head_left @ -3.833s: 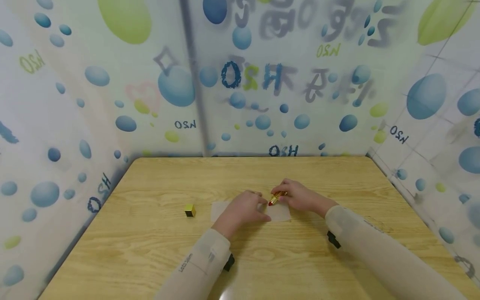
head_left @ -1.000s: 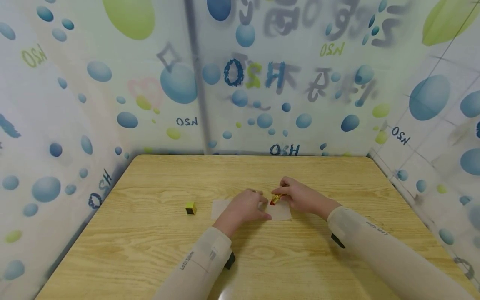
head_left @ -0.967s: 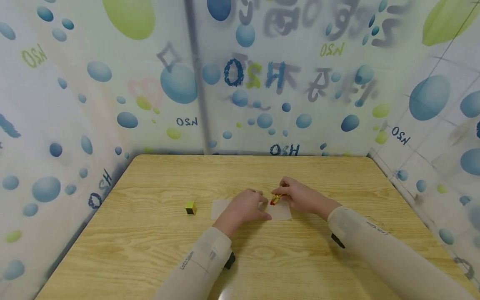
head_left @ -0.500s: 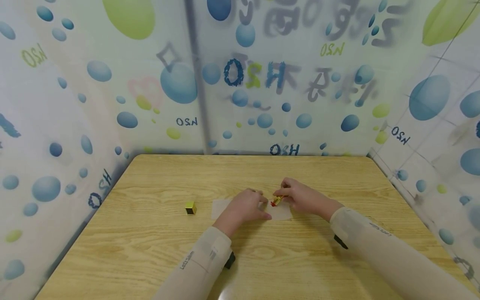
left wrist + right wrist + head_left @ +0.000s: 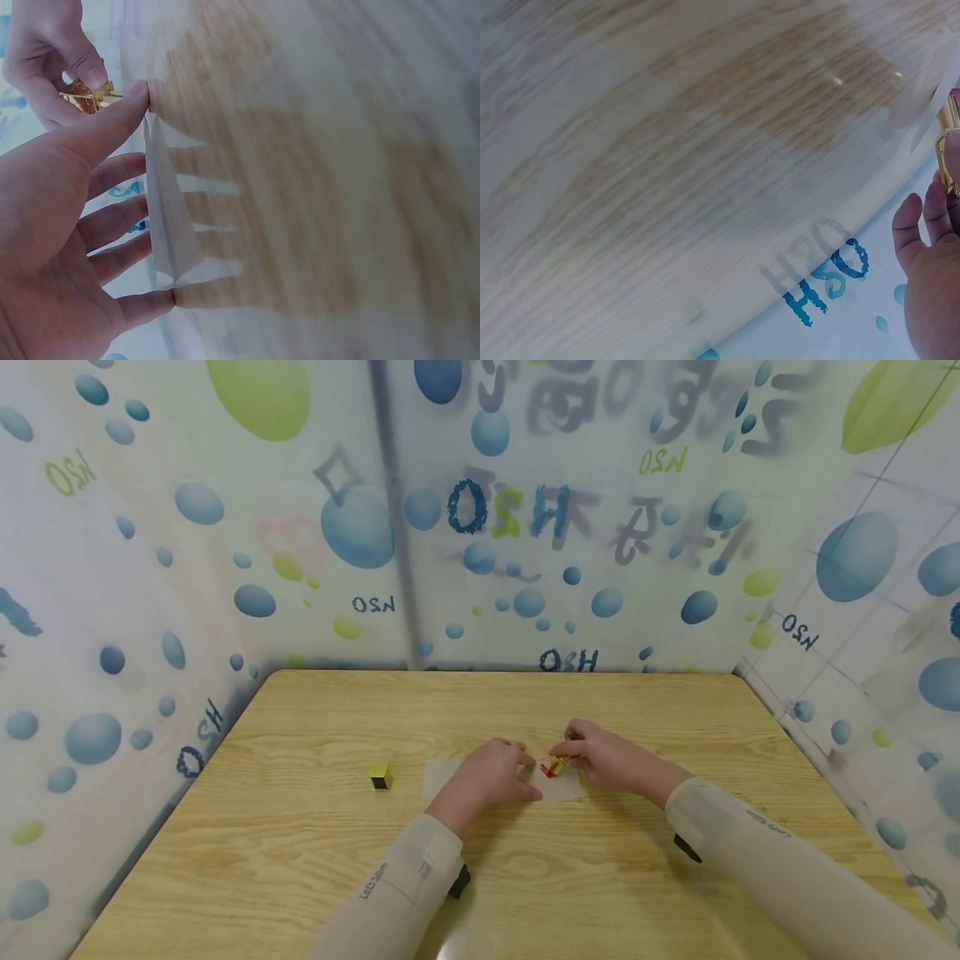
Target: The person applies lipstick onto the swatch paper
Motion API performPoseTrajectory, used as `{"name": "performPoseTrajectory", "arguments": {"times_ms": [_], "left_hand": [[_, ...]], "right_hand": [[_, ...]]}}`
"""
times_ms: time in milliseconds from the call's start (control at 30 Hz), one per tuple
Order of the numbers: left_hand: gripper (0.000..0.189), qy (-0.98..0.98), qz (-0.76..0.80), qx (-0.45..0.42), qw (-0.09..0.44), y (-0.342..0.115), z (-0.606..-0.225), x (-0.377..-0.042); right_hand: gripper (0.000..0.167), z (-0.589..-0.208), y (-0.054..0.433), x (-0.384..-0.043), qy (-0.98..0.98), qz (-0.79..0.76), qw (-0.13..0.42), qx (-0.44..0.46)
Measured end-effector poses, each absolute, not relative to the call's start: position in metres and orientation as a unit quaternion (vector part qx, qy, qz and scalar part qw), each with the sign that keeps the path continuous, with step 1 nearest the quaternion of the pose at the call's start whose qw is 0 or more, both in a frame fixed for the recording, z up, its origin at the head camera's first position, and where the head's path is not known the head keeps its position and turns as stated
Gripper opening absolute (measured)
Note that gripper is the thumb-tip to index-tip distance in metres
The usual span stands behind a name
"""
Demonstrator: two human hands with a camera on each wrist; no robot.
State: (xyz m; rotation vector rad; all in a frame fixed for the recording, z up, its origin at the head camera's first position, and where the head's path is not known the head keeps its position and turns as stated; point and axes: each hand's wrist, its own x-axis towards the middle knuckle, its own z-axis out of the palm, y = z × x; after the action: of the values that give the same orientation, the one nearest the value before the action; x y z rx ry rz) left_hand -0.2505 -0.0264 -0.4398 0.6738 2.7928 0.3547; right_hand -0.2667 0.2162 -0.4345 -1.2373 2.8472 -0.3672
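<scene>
A thin white sheet of paper [image 5: 567, 788] lies on the wooden table. My left hand [image 5: 489, 774] rests on it with fingers spread; in the left wrist view those fingertips touch the sheet, thumb beside the lipstick's end. My right hand [image 5: 602, 757] pinches a gold lipstick [image 5: 560, 764], tilted with its red tip down at the paper. A short red mark [image 5: 546, 770] shows beside the tip. In the right wrist view the gold lipstick tube [image 5: 946, 150] is partly cut off by the frame edge. A gold box-shaped cap [image 5: 381, 777] with a dark face stands left of the paper.
The wooden table [image 5: 315, 860] reaches back to a wall covering [image 5: 480, 635] printed with blue and green drops. Side walls stand close on the left and right. A dark wrist device [image 5: 460, 882] shows under the left sleeve, and another [image 5: 687, 848] under the right.
My right hand has shifted slightly right and towards me with the lipstick. A red mark now shows on the paper by its tip. My left hand has stayed in place.
</scene>
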Motion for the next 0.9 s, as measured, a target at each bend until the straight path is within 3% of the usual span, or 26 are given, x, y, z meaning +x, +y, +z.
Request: {"name": "performPoseTrajectory", "arguments": {"times_ms": [900], "left_hand": [[0.061,0.958,0.121,0.231,0.122,-0.0258,-0.4407,-0.2516]], "right_hand": [[0.033,-0.4323,0.2240,-0.2587,0.907,-0.111,0.012,-0.406]]}}
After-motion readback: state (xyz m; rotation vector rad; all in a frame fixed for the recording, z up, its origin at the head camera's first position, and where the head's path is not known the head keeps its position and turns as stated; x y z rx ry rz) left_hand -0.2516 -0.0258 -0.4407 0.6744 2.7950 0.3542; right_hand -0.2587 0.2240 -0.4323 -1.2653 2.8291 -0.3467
